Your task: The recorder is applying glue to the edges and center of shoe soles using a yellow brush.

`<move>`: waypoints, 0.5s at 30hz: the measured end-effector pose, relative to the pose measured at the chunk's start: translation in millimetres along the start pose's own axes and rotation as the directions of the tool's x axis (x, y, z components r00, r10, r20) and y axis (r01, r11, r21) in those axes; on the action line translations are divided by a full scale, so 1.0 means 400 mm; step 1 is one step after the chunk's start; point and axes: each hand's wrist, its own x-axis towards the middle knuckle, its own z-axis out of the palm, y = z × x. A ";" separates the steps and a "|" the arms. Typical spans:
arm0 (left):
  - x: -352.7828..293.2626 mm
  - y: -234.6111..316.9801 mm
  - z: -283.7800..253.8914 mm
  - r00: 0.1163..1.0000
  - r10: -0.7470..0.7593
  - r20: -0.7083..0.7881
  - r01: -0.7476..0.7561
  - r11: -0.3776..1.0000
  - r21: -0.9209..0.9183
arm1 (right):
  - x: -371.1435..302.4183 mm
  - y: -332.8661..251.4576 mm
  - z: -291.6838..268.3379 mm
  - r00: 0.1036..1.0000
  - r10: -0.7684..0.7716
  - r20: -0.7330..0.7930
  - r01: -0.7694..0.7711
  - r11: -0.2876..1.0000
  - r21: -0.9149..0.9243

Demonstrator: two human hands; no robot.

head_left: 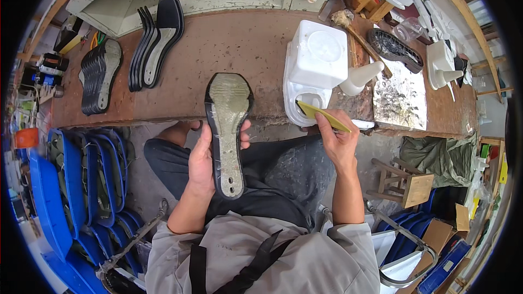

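Observation:
My left hand (201,162) is wrapped around the edges of a shoe insole board (229,111), black-rimmed with a greyish, glossy-looking middle and two holes at its narrow end. The board is held upright in front of me, its wide end over the bench edge. Between thumb and fingers, my right hand (342,140) pinches a flat yellow-green spreader (327,116). The spreader's far end reaches into the opening of a white plastic glue dispenser (317,54) at the bench front. How much glue is inside cannot be made out.
On the brown bench (190,49), stacked insole boards (101,76) and black soles (158,43) stand at the left. To the right are a white cone-shaped nozzle (362,78), a brush (362,38), a black outsole (396,49) and stained paper (400,98). Blue trays (52,185) and a wooden stool (406,182) flank me.

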 end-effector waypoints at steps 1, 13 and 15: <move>0.004 -0.005 0.001 1.000 0.000 -0.003 0.000 1.000 -0.002 | 0.001 0.001 0.003 1.000 0.001 0.004 -0.001 1.000 0.000; -0.003 -0.039 0.055 0.947 -0.101 0.304 0.090 0.995 0.050 | 0.026 -0.187 -0.053 0.935 0.354 0.022 -0.263 0.652 0.711; -0.015 -0.022 0.078 0.915 -0.106 0.388 0.052 0.988 0.148 | 0.032 -0.216 -0.053 0.999 0.043 -0.020 -0.022 0.797 0.604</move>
